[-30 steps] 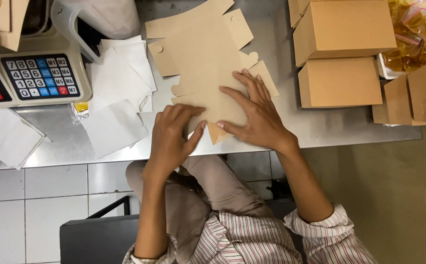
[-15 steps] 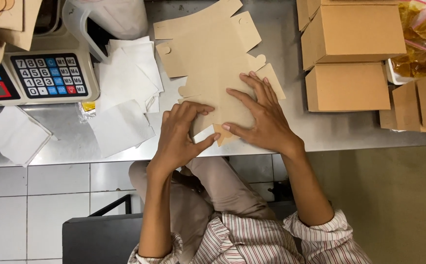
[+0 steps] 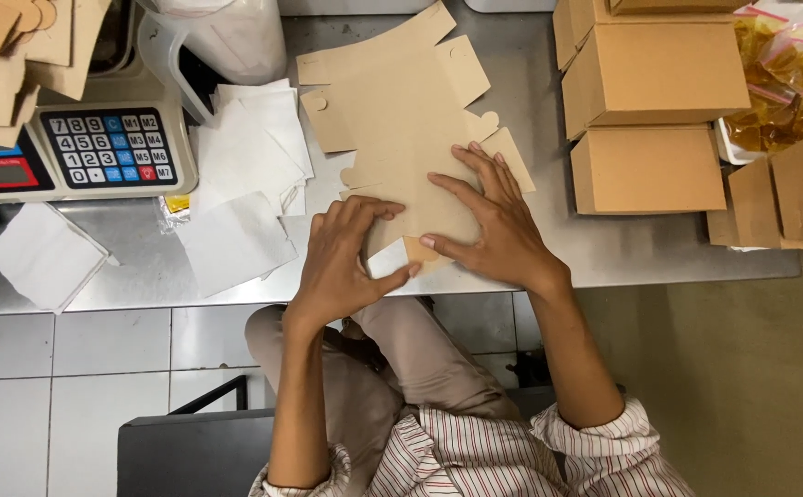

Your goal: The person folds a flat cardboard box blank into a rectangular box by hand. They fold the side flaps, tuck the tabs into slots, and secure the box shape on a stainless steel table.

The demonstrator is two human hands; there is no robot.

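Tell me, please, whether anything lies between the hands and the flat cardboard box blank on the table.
Nothing visible does: the left hand and right hand both rest directly on the flat cardboard blank, bare fingers touching its near edge.

A stainless steel worktable (image 3: 659,262) spans the top, seen from above. Below it, white floor tiles (image 3: 79,368) at left, a plain tan floor (image 3: 751,387) at right, a dark chair (image 3: 190,451).
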